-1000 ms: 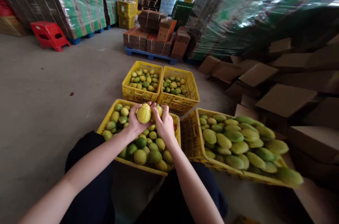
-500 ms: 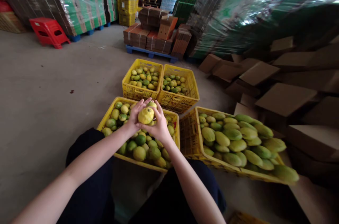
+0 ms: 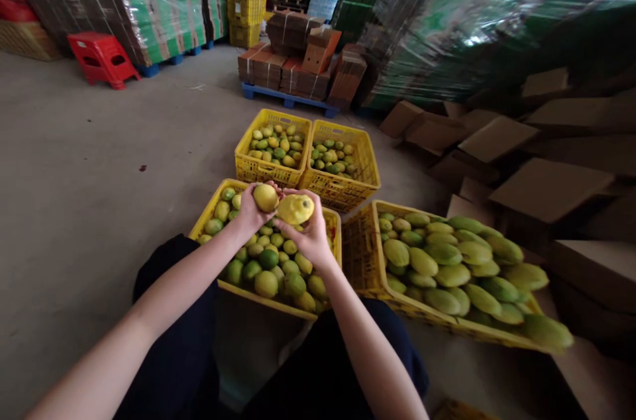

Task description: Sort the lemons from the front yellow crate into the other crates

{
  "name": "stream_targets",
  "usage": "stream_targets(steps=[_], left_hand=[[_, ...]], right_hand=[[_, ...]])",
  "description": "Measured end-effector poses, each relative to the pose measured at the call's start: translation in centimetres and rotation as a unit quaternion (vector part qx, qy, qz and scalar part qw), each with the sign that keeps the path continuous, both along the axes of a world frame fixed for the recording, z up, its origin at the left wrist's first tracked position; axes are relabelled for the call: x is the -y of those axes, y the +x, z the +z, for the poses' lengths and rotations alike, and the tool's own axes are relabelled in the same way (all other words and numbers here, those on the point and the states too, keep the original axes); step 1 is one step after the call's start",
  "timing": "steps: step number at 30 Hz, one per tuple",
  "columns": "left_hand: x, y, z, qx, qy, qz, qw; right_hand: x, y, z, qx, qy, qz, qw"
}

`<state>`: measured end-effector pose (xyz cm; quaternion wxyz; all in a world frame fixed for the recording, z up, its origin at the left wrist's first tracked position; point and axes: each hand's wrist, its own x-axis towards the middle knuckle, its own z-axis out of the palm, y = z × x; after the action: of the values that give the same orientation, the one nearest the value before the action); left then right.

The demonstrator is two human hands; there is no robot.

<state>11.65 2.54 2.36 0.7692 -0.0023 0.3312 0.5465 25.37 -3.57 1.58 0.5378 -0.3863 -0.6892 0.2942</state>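
Observation:
My left hand (image 3: pixel 250 214) grips a round yellow fruit (image 3: pixel 265 197). My right hand (image 3: pixel 308 234) holds a second, larger yellow fruit (image 3: pixel 295 209) right beside it. Both hands hover over the near yellow crate (image 3: pixel 206 224), which is full of green and yellow fruit. My forearms reach out from below, over my dark-trousered legs.
Two yellow crates (image 3: pixel 271 172) (image 3: pixel 368 165) of small fruit stand beyond. A tilted yellow crate (image 3: pixel 360 254) of large green mangoes sits to the right. Flat cardboard boxes (image 3: pixel 546 185) pile at right. Wrapped pallets, a blue pallet of bundled cardboard (image 3: pixel 293 69) and a red stool (image 3: pixel 102 59) stand on the concrete floor.
Half a second ago both hands met around one yellow fruit. Now each hand shows its own fruit, side by side. The view has shifted slightly.

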Motion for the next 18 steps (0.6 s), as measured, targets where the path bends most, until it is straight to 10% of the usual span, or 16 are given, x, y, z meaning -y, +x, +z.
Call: stream_targets(steps=[4,8,12,18], left_hand=[[0.0,-0.7,-0.1,-0.09,0.133,-0.004,0.987],[0.9,-1.1,-0.5,-0.274,0.364,0.014,0.89],[1.7,-1.2,-0.8,-0.381,0.439,0.031,0.813],[2.4,-1.2,-0.1,-0.356,0.388,0.021,0.85]], right_hand=[[-0.3,1.6,0.6,0.098,0.044,-0.114,0.988],[-0.9,2.0,0.1,0.156,0.074,-0.128,0.977],[-0.7,0.9,-0.7,0.18,0.101,-0.094,0.974],[-0.3,0.3,-0.9,0.196,0.082,-0.091,0.973]])
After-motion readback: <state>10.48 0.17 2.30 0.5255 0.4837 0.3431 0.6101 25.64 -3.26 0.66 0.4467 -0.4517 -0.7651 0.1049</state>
